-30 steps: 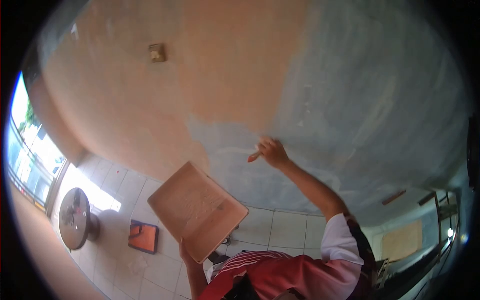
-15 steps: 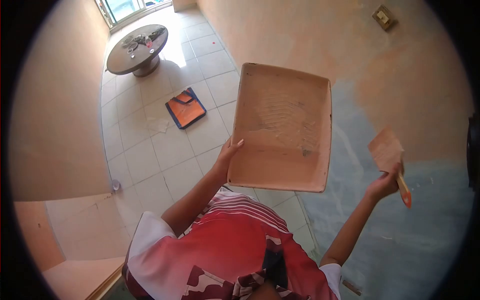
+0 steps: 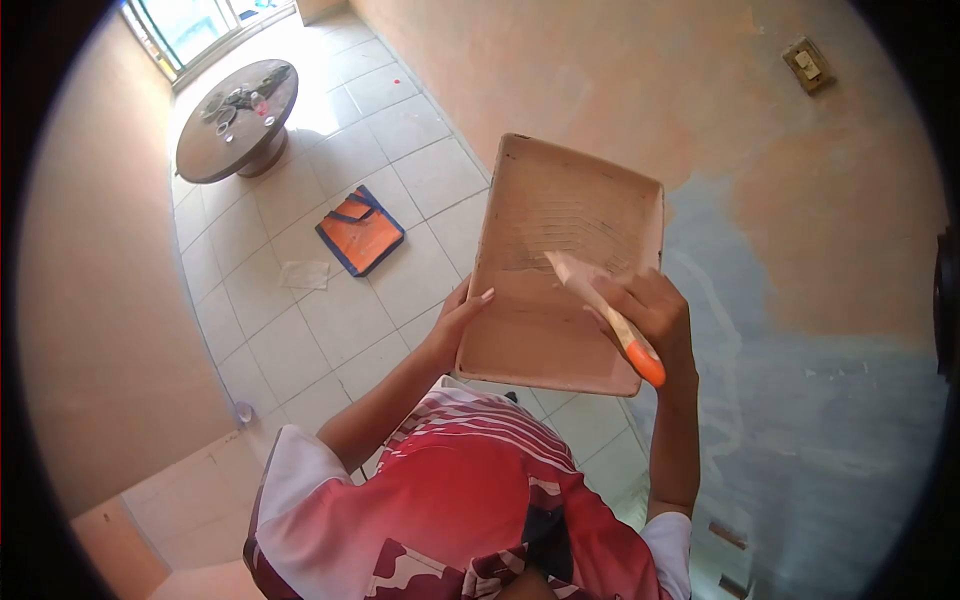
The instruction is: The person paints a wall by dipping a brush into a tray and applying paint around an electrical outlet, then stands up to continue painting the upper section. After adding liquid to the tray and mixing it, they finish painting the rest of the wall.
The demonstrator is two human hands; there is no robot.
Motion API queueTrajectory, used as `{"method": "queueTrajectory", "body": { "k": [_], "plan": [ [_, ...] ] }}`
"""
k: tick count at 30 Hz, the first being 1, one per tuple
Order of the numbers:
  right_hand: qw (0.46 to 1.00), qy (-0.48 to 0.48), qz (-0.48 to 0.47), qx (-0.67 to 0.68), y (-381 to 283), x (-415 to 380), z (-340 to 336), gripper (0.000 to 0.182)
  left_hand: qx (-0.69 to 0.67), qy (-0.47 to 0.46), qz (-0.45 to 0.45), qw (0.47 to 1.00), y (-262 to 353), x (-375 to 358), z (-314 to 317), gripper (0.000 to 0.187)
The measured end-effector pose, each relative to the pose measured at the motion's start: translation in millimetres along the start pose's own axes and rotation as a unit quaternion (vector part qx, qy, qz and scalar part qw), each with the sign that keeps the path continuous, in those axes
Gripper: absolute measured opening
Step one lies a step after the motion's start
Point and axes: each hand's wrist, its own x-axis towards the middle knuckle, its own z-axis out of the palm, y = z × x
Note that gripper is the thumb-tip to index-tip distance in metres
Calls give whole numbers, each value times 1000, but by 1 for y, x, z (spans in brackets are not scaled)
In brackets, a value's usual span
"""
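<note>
A paint tray [image 3: 540,345] coated in peach paint is held up in front of my chest. My left hand [image 3: 464,312] grips its left rim, with the thumb over the edge. Above the tray, my right hand [image 3: 650,315] is closed round a paintbrush [image 3: 625,335] with a pale wooden handle and an orange end. The brush's bristles point up and left over the ribbed middle of the tray. Beside me on the right, the wall [image 3: 830,390] is partly peach and partly bare bluish grey.
An orange bag [image 3: 362,240] with dark blue edging lies on the tiled floor [image 3: 320,325], near a pale sheet [image 3: 304,275]. Farther back stands a round table [image 3: 215,135] with several small items on it. A light switch [image 3: 807,65] is set high in the right wall.
My right hand has moved the paintbrush left, from in front of the wall to over the tray. My left hand still holds the tray, and the view has tilted slightly.
</note>
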Motion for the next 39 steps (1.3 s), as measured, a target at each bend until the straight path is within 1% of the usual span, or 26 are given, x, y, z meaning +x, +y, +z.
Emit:
{"method": "queueTrajectory", "body": {
  "k": [1,2,3,5,7,9,10,11,13,14,15,17,18,20,21,22,24,25,27,28,29,31,33,36,37,39],
  "plan": [
    [999,11,-1,-47,-3,7,2,34,-2,-9,-5,1000,6,2,-3,65],
    [998,-29,13,-54,-4,8,9,35,-1,-16,-10,1000,12,4,-5,65],
    [998,-30,18,-59,-4,4,23,35,5,-22,-13,1000,16,4,-7,65],
    [995,-89,-41,-22,-3,-5,47,35,6,-31,-16,999,20,7,-10,65],
    [992,-118,-20,-47,-5,-13,41,35,-1,-28,-38,999,15,13,-15,65],
    [987,-61,81,122,3,-20,27,33,-1,-26,-41,999,6,20,-21,64],
    [977,-28,131,164,3,-23,15,30,2,-23,-42,999,4,22,-22,64],
    [978,-20,139,156,-1,-26,3,30,5,-35,-46,998,6,23,-21,64],
    [930,76,292,212,-12,-29,-22,28,-28,-47,-80,995,13,25,-21,62],
    [918,106,320,210,-16,-33,-32,29,-23,-63,-86,994,14,26,-21,62],
    [917,119,325,197,-21,-37,-35,29,-23,-62,-94,993,14,27,-21,61],
    [864,279,295,298,-25,-45,-35,30,-19,-82,-107,991,15,34,-22,61],
    [864,292,298,283,-23,-53,-27,30,-15,-82,-110,990,15,40,-23,60],
    [805,344,294,384,-17,-73,-8,33,22,-77,-106,991,10,50,-18,57],
    [787,210,372,445,-13,-79,-13,36,19,-91,-126,988,7,55,-18,57],
    [760,184,406,473,-15,-87,-6,39,19,-108,-147,983,4,60,-16,57],
    [881,85,375,275,-11,-83,-12,39,24,-111,-141,983,2,66,-2,57],
    [881,117,383,253,-10,-88,-16,39,31,-120,-145,982,-4,71,-1,56],
    [804,213,402,382,-22,-98,-6,38,35,-138,-151,978,-11,78,-15,56],
    [785,243,395,411,-25,-100,4,35,31,-142,-154,977,-11,81,-22,57],
    [783,266,393,402,-18,-115,14,35,45,-162,-158,973,-14,84,-17,57],
    [850,180,381,316,-6,-134,35,37,61,-171,-168,969,-14,84,-14,57],
    [854,187,365,319,-15,-137,24,38,82,-183,-162,966,-20,85,-5,58],
    [804,225,396,382,-18,-143,14,41,83,-180,-162,967,-30,87,-1,57],
    [810,227,388,376,-16,-150,10,41,70,-174,-169,968,-36,88,1,57],
    [815,132,415,383,-8,-168,3,42,78,-188,-159,966,-49,88,13,60]
  ]
}}
